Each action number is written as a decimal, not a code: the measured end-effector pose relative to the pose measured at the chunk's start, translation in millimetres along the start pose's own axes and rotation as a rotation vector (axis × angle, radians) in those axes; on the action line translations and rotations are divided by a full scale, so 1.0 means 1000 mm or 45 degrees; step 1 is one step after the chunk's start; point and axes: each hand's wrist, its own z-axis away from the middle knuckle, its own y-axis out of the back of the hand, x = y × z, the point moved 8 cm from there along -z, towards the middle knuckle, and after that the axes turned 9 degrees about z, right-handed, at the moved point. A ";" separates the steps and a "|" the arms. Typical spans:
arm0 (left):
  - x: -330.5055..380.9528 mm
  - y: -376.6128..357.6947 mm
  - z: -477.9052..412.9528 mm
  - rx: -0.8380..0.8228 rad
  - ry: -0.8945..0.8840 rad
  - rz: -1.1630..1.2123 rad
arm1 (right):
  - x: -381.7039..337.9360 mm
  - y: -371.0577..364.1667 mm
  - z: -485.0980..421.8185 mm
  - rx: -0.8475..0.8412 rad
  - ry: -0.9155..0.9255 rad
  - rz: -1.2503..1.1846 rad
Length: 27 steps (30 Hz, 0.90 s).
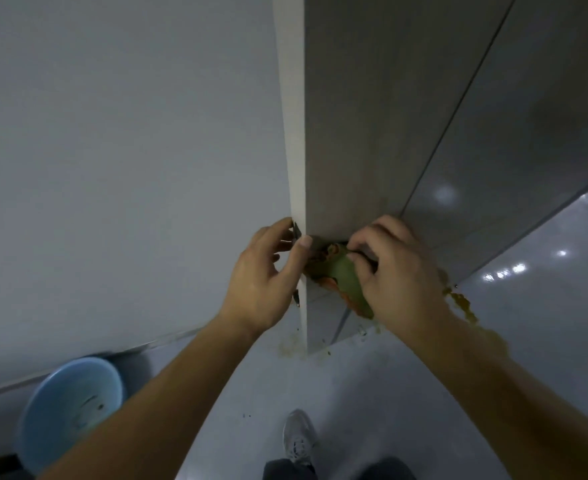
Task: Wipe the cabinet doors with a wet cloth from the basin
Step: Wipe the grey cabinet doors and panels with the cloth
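Cabinet door of pale grey board [290,133], seen from above by the head camera, stands as a tall upright panel from 12 o'clock down to the centre, its narrow white edge turned toward the viewer. The left hand [261,282], just to the 9 o'clock side of centre, grips that edge low down, with the fingers curled round the far side and the thumb laid across the white edge. The right hand [396,271], on the 3 o'clock side, has its fingers bunched round a crumpled green and orange cloth [344,271], pressing it to the panel face just right of the edge. A round light blue plastic basin [67,407] stands at 8 o'clock on the glossy pale floor [562,306], well apart from the cloth. Yellow-brown smears [460,301] mark the floor beside the cabinet foot. A grey trainer [299,438] shows at 6 o'clock.
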 end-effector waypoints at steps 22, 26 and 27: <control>-0.014 -0.021 0.000 0.723 0.666 0.236 | 0.051 -0.058 -0.016 -0.307 0.947 0.100; -0.030 -0.029 0.007 0.746 0.840 0.448 | 0.010 -0.071 -0.016 -0.321 0.878 0.111; -0.032 -0.031 0.008 0.752 0.859 0.484 | 0.005 -0.074 -0.016 -0.325 0.894 0.119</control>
